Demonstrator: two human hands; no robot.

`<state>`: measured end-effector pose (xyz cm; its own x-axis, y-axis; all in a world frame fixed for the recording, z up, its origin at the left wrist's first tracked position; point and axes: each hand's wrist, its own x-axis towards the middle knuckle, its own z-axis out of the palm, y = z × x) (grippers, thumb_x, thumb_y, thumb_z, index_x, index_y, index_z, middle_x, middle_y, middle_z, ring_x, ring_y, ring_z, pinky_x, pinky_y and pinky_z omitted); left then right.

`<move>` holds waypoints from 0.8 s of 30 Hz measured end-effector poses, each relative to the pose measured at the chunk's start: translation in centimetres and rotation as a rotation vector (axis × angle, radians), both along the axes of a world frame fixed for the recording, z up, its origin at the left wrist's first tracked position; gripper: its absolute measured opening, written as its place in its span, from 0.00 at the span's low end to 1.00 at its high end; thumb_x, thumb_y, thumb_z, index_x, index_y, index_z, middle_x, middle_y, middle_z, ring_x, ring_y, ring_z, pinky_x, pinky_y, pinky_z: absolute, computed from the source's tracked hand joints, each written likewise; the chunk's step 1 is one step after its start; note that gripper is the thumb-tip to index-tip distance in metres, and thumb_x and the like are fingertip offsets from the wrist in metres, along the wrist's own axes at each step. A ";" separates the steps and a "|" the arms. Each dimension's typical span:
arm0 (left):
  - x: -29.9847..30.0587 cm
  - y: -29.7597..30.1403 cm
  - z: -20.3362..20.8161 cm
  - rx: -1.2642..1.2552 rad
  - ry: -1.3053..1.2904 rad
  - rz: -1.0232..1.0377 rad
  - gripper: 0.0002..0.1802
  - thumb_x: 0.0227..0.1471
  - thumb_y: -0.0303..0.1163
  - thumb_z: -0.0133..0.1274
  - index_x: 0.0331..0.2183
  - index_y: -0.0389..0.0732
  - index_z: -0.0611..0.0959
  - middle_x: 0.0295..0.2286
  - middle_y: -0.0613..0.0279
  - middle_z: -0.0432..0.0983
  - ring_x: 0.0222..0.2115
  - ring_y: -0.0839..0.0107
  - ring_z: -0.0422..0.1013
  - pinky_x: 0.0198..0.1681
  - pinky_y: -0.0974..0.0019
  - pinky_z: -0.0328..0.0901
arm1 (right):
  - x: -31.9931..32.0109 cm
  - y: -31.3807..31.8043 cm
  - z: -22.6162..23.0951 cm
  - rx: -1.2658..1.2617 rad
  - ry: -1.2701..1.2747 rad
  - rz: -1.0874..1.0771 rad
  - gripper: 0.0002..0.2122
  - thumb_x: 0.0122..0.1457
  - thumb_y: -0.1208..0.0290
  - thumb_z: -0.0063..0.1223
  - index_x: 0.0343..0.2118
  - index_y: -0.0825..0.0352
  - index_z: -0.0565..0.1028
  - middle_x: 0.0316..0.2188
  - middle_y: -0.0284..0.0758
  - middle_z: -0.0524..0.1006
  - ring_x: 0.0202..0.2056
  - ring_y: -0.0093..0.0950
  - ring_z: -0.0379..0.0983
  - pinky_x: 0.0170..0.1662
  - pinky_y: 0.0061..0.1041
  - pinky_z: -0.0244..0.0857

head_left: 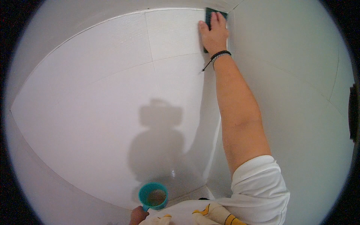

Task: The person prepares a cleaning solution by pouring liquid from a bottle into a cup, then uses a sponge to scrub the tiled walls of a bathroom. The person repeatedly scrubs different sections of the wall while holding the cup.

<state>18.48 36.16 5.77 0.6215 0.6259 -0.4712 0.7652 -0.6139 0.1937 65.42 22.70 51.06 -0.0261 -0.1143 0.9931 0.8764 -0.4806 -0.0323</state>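
Observation:
My right hand [215, 34] is stretched up to the far end of the white tiled wall, close to the corner. Under its palm and fingers a dark green scouring pad [209, 15] is held flat against the tiles. A black and grey cord bracelet [220, 54] circles that wrist. Low in the picture, my left hand [138, 216] grips the handle of a teal plastic mug [142, 194]. Cloudy brownish liquid [156, 197] shows inside it. Most of the left forearm is hidden.
Large white tiles [105, 97] with thin joints carry my shadow. A side wall [296, 108] meets them along the right corner. A dark object [353, 112] juts in at the right rim. White and yellow-patterned clothing [210, 213] covers the lower edge.

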 end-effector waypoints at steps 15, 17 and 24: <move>-1.0 2.2 2.4 0.012 0.011 -0.043 0.20 0.29 0.42 0.54 0.23 0.34 0.74 0.21 0.46 0.71 0.27 0.52 0.69 0.32 0.57 0.64 | -4.3 0.8 0.1 -0.107 0.057 -0.017 0.25 0.49 0.56 0.40 0.47 0.70 0.60 0.49 0.41 0.57 0.51 0.33 0.51 0.50 0.36 0.45; -0.9 1.6 2.5 0.008 0.002 -0.044 0.20 0.29 0.42 0.54 0.23 0.34 0.74 0.21 0.46 0.71 0.27 0.52 0.69 0.32 0.57 0.64 | -2.7 -1.2 0.9 -0.017 0.143 0.003 0.27 0.48 0.56 0.42 0.48 0.71 0.58 0.49 0.41 0.57 0.51 0.34 0.51 0.50 0.38 0.46; -2.0 1.7 3.3 0.013 0.004 -0.028 0.20 0.29 0.42 0.54 0.23 0.34 0.74 0.21 0.46 0.71 0.27 0.52 0.69 0.32 0.57 0.64 | -7.4 3.1 0.3 -0.070 -0.062 -0.004 0.26 0.48 0.57 0.43 0.45 0.72 0.61 0.48 0.42 0.58 0.47 0.36 0.57 0.49 0.37 0.47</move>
<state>16.46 37.91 9.07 0.6367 0.6146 -0.4657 0.7486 -0.6374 0.1823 58.02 25.78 51.34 -0.0876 -0.0443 0.9952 0.8739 -0.4829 0.0555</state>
